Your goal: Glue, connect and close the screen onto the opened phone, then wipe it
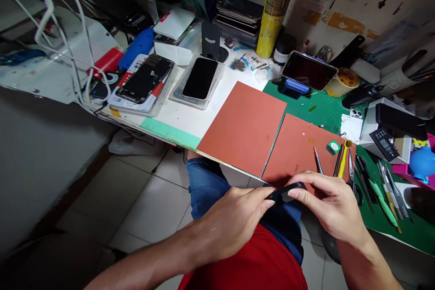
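Between my two hands is a slim dark phone (284, 193), seen nearly edge-on above my lap at the table's front edge. My left hand (234, 217) pinches its left end between thumb and fingers. On the other end, my right hand (331, 204) closes with its thumb in front and its fingers along the top edge. A reddish-brown mat (292, 149) lies just behind the phone, with tweezers (318, 159), a yellow-handled tool (344, 158) and a small green-labelled piece (333, 147) on it.
Left on the table are an opened phone (146, 79) and a black-screened phone (200, 78) on a clear case. A second reddish-brown mat (243, 127) adjoins. A phone on a stand (309, 70), a spray can (277, 9) and scissors (352, 176) are around. White cables (64, 31) hang at left.
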A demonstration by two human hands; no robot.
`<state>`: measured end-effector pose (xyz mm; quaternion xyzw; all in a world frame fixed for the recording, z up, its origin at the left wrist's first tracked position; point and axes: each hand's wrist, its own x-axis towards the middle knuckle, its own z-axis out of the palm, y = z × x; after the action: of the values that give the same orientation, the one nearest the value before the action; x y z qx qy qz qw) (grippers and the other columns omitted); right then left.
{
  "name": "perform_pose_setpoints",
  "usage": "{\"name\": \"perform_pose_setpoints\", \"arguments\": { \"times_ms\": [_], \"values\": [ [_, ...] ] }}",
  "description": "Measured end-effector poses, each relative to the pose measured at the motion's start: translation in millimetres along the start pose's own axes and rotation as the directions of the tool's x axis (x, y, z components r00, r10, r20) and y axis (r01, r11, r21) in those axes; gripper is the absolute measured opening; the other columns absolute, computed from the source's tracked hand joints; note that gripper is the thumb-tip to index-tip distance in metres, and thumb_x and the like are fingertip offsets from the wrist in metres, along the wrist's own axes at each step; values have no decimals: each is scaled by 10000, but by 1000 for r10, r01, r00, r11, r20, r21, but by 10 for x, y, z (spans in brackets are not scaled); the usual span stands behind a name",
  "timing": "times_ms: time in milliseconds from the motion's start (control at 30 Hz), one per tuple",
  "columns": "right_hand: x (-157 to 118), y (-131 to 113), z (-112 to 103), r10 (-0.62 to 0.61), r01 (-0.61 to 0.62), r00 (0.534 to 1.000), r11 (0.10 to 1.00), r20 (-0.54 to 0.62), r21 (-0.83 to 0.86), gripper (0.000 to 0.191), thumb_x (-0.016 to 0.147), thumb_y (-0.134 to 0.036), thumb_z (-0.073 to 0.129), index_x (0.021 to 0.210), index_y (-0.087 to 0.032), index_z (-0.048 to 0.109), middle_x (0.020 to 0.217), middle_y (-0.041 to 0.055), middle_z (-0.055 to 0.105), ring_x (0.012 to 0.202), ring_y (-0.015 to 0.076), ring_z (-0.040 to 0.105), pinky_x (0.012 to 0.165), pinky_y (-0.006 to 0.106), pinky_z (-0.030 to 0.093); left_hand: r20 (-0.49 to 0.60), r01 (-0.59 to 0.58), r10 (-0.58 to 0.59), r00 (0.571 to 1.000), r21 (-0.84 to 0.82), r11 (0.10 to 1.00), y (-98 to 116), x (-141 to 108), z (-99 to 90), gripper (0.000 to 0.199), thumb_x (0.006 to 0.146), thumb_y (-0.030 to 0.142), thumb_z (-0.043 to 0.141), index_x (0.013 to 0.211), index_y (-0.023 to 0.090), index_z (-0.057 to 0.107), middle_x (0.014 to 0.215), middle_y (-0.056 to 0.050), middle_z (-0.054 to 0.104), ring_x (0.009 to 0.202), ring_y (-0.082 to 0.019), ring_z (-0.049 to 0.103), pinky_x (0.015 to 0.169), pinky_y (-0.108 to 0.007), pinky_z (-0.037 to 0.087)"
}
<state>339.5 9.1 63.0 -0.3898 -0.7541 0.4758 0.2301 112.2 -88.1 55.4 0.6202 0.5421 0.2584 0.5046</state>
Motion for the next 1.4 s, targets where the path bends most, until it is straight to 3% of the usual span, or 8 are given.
{"name": "perform_pose_setpoints", "arguments": {
  "times_ms": [233, 533, 667, 733, 867, 967, 1167, 1400],
  "values": [
    [-143, 273, -3, 189, -153, 972, 960, -139, 236, 99, 914, -350, 854, 973, -274, 835, 899, 11, 810, 761, 157, 754, 707, 229, 630, -120, -19, 18, 993, -4, 1000, -72, -36, -99, 269, 1081, 269, 577, 1220, 260, 806, 1039, -43, 862, 942, -228, 820, 833, -298, 587],
    [15, 51, -82, -26, 34, 968, 999, 250, -28, 123, 964, -296, 806, 1083, -287, 840, 927, 16, 808, 824, 151, 758, 774, 233, 591, -1, -81, 81, 997, 63, 995, -61, -19, -118, 301, 1076, 236, 546, 1232, 230, 803, 1085, -74, 863, 923, -250, 832, 840, -321, 588],
    [-20, 90, -38, 12, -12, 987, 1000, 161, -3, 81, 985, -318, 780, 983, -284, 854, 863, 10, 803, 739, 141, 742, 696, 227, 575, -82, -29, 31, 996, 30, 999, -78, -64, -380, 485, 931, 416, 809, 1394, 289, 740, 1231, -57, 845, 1083, -316, 822, 856, -350, 628],
    [-81, 139, -33, 43, -44, 998, 999, 53, 28, 66, 947, -333, 819, 977, -300, 868, 897, 13, 830, 759, 154, 771, 683, 212, 593, -322, 49, -49, 946, -7, 999, -157, -139, -551, 384, 955, 491, 773, 1289, 304, 802, 1233, -41, 845, 1134, -317, 811, 915, -369, 638],
    [-222, 225, 12, 144, -135, 981, 988, -128, 79, 89, 877, -374, 871, 915, -296, 888, 902, 36, 848, 758, 188, 791, 661, 218, 625, -713, -20, -249, 655, -346, 938, -439, -306, -626, 339, 1025, 433, 698, 1300, 258, 794, 1227, -80, 843, 1188, -311, 793, 1131, -470, 578],
    [-297, 273, 204, 304, -245, 912, 942, -276, 228, 198, 796, -427, 926, 904, -263, 897, 892, 68, 848, 745, 223, 794, 662, 259, 654, -642, -306, -341, 687, -681, 665, -629, -304, -304, 524, 975, 430, 759, 1448, 215, 689, 1390, -151, 773, 1343, -351, 714, 1207, -547, 517],
    [-363, 317, 900, 545, -220, 748, 742, -379, 633, 404, 714, -513, 967, 969, -208, 894, 945, 131, 855, 803, 283, 817, 753, 353, 695, -404, -317, -264, 876, -894, 318, -510, 58, 528, 753, 739, 566, 964, 1358, 207, 731, 1296, -174, 797, 1257, -382, 737, 1145, -544, 540],
    [-438, 115, 942, 303, -154, 827, 933, -473, 327, 251, 829, -399, 907, 1010, -228, 879, 971, 95, 852, 849, 269, 822, 768, 318, 697, -330, -236, -382, 863, -933, 272, -301, 200, 505, 306, 805, 355, 944, 1009, 169, 811, 950, -88, 827, 877, -234, 771, 890, -388, 609]
  ]
}}
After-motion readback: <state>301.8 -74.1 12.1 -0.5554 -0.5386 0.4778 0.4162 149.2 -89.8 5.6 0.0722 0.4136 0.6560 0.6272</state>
